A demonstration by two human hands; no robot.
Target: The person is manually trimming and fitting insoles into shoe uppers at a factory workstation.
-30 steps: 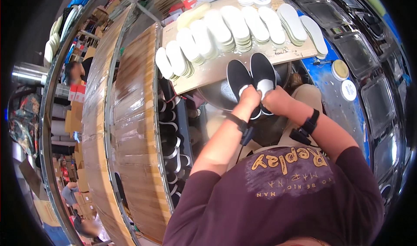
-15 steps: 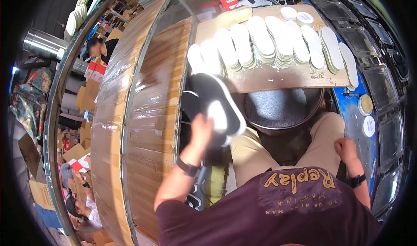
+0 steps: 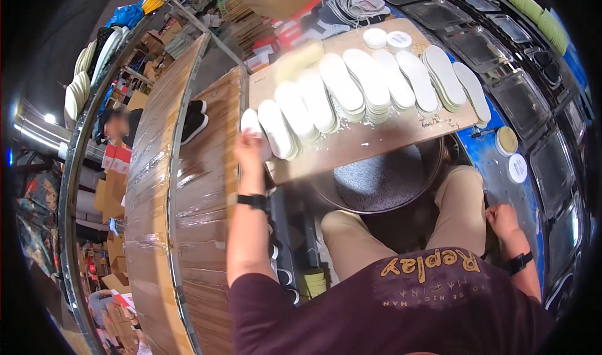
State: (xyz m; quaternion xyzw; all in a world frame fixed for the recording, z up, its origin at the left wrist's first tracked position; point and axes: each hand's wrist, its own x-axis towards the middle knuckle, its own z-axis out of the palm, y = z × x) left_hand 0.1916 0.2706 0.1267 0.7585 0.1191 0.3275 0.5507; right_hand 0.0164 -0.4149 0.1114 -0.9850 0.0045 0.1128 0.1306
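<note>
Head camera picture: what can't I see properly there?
In the head view:
Left hand: blur hides whether it grips the leftmost insole.
Right hand: its curl hides the palm.
Round pan: the wooden board hides its far side.
Black shoes: a wrapped shelf hides part.

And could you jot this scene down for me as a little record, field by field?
Left hand: at the leftmost white insole; grip unclear
Right hand: loosely closed, away from the insoles
Insole row: white, mostly stacked, on a wooden board
Black shoes: white-soled, on plastic-wrapped cardboard to the left
Round pan: partly beneath the board's near edge
</note>
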